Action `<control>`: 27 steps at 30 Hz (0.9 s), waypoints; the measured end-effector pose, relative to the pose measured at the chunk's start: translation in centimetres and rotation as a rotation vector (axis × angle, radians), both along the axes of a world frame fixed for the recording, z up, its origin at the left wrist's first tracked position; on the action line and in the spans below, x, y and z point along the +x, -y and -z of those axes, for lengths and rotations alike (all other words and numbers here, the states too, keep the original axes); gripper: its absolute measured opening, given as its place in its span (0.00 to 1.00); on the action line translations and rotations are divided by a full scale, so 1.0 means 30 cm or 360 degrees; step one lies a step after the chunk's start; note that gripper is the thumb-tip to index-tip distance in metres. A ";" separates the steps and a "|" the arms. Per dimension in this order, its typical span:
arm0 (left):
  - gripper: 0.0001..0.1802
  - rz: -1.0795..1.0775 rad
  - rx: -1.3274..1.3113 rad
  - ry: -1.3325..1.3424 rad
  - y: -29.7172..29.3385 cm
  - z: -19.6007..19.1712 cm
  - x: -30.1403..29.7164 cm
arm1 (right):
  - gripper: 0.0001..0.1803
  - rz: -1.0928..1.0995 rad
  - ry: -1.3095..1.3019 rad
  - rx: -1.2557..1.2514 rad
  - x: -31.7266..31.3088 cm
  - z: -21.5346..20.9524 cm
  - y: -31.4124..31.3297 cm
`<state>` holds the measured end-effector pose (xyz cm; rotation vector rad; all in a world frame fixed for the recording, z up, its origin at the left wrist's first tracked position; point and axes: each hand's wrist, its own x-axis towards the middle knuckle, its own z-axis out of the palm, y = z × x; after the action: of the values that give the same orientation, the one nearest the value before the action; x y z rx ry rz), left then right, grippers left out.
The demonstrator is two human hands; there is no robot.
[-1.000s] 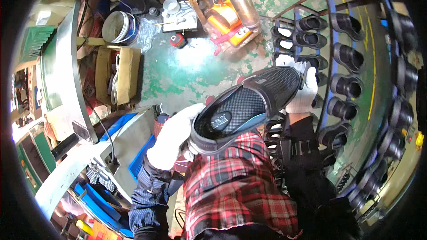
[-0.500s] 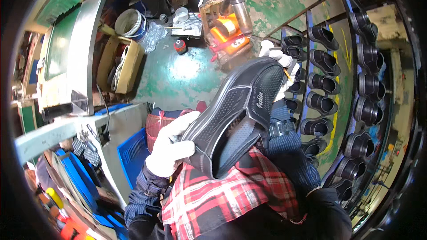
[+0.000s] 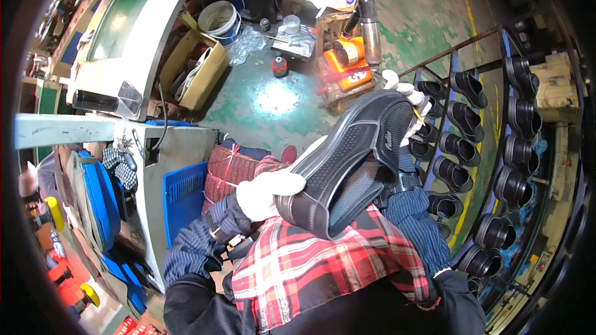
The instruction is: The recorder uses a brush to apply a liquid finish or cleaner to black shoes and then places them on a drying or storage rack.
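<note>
A black slip-on shoe (image 3: pixel 341 158) with a perforated upper is held tilted in front of me, its toe up to the right and its opening toward me. My left hand (image 3: pixel 270 192), in a white glove, is closed round the heel end. At the toe, my right hand (image 3: pixel 406 94), also gloved, grips the far side; the shoe covers part of it. A thin yellowish stick (image 3: pixel 419 116) shows beside the right fingers. Below the shoe, a red plaid cloth (image 3: pixel 310 257) lies across my lap.
To the right stands a rack (image 3: pixel 437 57) with several black shoes (image 3: pixel 453 174). Ahead are an orange device (image 3: pixel 340 69), a tall bottle (image 3: pixel 370 34) and a small red-and-black bottle (image 3: pixel 280 67). A bucket (image 3: pixel 231 32), a cardboard box (image 3: pixel 214 71) and a grey machine frame (image 3: pixel 68 127) are leftward.
My view has shifted, so the surroundings sit further right and lower. Both hands still hold the shoe; the left hand's grip at the heel has altered slightly.
</note>
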<state>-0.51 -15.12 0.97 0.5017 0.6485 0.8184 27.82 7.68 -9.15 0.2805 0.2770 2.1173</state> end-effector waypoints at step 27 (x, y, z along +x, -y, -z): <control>0.40 -0.0545 -0.0300 0.0215 -0.132 -0.118 0.051 | 0.14 -0.0042 0.2557 0.1108 -0.163 -0.500 0.223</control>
<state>1.03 -11.15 4.50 0.1626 0.6876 1.0909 22.91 0.99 5.84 -1.0238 -1.3658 1.7593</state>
